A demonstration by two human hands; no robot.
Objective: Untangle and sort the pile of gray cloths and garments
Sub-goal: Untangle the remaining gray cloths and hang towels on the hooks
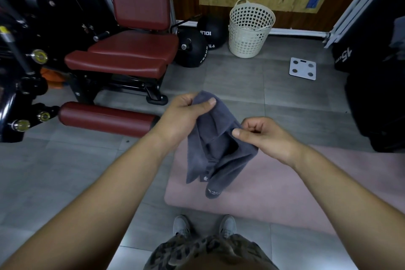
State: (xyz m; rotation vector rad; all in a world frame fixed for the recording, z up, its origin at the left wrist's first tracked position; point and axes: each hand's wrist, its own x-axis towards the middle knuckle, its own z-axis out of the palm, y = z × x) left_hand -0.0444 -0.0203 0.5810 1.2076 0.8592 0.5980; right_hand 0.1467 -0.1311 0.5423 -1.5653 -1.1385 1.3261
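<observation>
Our shoes [205, 224] touch a pink mat [274, 193] — left hand [182, 114] and right hand [263, 136] both pinch 1 gray cloth [219, 151].

Two hands [182, 114] [266, 136], one gray cloth [217, 149], one basket [251, 28], two medicine balls [192, 47] [211, 32], one scale [302, 68], one pink mat [274, 186]

One dark gray towel [219, 144], kinda bunched and folded over itself, hanging in the air above the pink mat [274, 193], small tag near its bottom.
</observation>
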